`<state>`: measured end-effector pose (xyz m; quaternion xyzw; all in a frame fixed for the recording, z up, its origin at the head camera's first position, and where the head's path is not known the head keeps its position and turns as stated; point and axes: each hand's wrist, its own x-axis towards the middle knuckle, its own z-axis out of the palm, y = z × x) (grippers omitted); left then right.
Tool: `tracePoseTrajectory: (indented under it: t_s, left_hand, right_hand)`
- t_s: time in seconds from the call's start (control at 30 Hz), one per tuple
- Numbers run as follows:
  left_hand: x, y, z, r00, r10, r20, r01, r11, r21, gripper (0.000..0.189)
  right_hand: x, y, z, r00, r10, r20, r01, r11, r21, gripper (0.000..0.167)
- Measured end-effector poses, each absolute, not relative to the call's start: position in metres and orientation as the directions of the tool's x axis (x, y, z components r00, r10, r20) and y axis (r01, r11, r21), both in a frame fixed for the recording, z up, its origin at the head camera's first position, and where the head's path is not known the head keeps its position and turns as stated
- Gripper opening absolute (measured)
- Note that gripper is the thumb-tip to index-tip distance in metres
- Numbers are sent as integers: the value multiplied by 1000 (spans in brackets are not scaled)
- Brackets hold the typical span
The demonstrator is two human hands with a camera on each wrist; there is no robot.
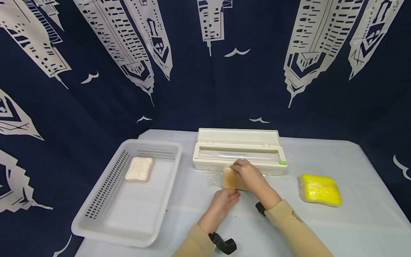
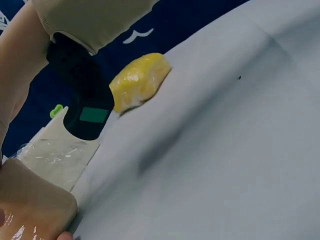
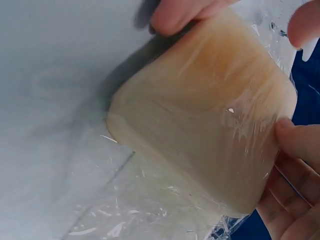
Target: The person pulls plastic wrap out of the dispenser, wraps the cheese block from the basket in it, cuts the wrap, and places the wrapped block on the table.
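Observation:
A bread slice [image 1: 229,178] with a browned patch is held just in front of the cling film box [image 1: 208,165]. Clear cling film [image 3: 150,200] lies over its face, wrinkled, with loose film beside it. At the far side, my right hand [image 1: 252,176] pinches the slice; in the right wrist view its thumb is on the film-covered face and the fingers are behind. My left hand [image 1: 221,204] holds the near side, with a finger along the edge. Part of that grip is hidden.
The box's lid [image 1: 237,136] stands raised, showing the roll [image 1: 237,155]; a green slider [image 1: 282,162] sits at its right end. Left is a white basket [image 1: 126,217] with a speckled white slice [image 1: 139,169]. A film-wrapped yellow slice [image 1: 320,189] lies right.

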<state>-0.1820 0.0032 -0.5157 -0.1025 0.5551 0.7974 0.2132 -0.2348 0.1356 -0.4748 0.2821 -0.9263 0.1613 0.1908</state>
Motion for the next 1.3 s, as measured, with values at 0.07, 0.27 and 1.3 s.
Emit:
tracePoseTrajectory:
  t_s: [0.07,0.27,1.3]
  left_hand:
    - [-183,4,-516,-889,225,-399,-453,-309,836,46]
    - [-177,2,-510,-920,166,-356,-391,-303,869,44]
    - [-151,-32,-514,-976,165,-146,-30,558,829,23]
  right_hand:
    - [-233,135,-475,-769,-451,452,-580,790,-199,17]
    - [-223,137,-468,-800,-370,472,-539,789,-295,17]
    - [-132,159,-500,-988,64,-141,150,611,-777,22]
